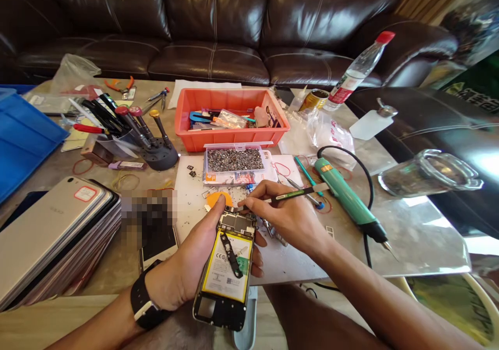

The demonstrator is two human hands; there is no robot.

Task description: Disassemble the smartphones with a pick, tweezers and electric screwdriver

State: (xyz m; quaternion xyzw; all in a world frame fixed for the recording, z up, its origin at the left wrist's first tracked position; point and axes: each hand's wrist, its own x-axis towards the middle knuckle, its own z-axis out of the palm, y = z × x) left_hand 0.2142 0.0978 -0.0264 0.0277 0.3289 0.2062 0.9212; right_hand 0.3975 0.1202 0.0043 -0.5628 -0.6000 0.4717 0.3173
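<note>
My left hand [195,256] is wrapped round an opened phone [220,312], its thumb along the upper left edge and fingertips showing at the right side. The phone's back cover is off, baring a yellow-edged battery [222,269] and the circuit board [236,223]. Lying slantwise across the battery is a loose black bracket [231,256]. My right hand [288,215] pinches a thin pry tool [300,192]; its flat tip is at the top of the phone, by the camera area. Whether the tip touches a part is too small to tell.
Beyond the phone, a clear box of screws [234,160] sits before an orange bin [230,141]. A green electric screwdriver [349,197] lies right, near a glass mug [424,176]. Stacked phones [58,225] and a screwdriver stand [159,155] are left. A bottle [353,77] stands behind.
</note>
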